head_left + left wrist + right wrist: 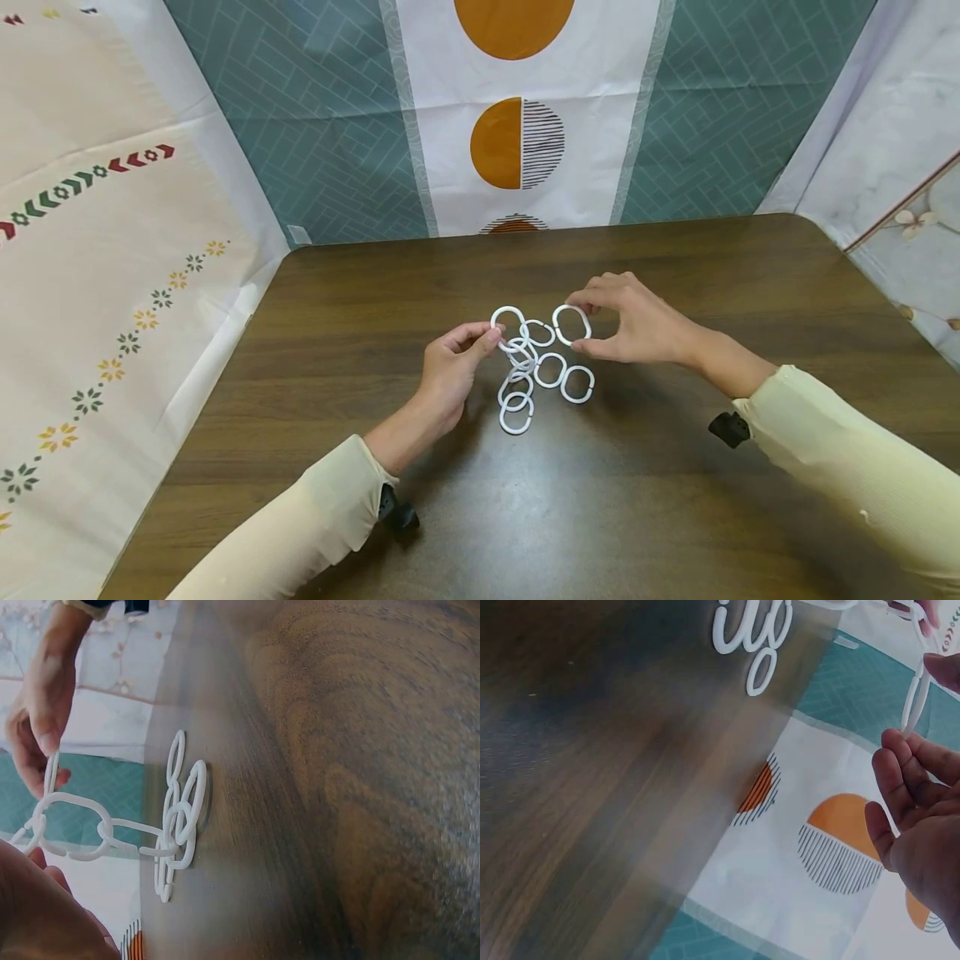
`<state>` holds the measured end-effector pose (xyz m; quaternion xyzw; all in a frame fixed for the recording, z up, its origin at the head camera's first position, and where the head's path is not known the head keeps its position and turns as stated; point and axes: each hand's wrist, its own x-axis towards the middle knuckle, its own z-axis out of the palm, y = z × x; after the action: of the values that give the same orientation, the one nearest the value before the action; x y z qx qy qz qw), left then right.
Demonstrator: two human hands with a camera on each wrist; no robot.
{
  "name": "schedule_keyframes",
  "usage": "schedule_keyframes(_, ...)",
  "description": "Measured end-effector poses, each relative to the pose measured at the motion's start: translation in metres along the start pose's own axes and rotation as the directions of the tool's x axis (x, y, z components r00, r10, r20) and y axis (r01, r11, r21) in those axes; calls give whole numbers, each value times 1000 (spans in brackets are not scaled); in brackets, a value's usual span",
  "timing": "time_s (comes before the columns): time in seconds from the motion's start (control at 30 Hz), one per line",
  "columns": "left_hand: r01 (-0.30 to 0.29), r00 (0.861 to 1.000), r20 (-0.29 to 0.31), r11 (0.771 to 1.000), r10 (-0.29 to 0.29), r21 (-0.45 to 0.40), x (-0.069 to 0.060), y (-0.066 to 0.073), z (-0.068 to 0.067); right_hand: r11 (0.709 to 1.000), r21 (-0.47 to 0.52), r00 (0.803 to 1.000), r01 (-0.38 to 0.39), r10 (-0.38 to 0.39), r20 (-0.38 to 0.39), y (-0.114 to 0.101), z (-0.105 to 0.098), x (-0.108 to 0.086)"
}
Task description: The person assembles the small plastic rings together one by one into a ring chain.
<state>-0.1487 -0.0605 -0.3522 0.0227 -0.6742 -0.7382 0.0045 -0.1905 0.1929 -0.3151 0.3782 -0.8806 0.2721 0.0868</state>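
Observation:
Several white plastic rings with small gaps are linked in a chain (522,372). My left hand (455,367) pinches one ring (507,308) between thumb and fingers. To its right, my right hand (633,321) holds another ring (556,325) by its edges, thumb below and fingertips above. That ring (915,701) appears edge-on in the right wrist view, between thumb and fingertips of the right hand (930,802). In the left wrist view, the held links are raised while the other rings (174,825) lie bunched on the table. My left palm (45,915) partly hides the links there.
A brown wooden table (360,283) lies under both hands. Patterned cloths hang around it: a teal and white one (330,125) behind, a cream one (150,275) at left, a pale marbled one (885,142) at right.

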Motion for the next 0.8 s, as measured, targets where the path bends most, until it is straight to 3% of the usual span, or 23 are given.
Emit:
schedule_keyframes(0.23,-3,1000,18,1000,3,-6,-1,-1,0,997,64,999,-47,47,0,3,3,8)
schedule_keyframes(0.8,16,999,28,1000,-15,-8,1,-1,3,983,179,999,-35,29,33,-8,13,21)
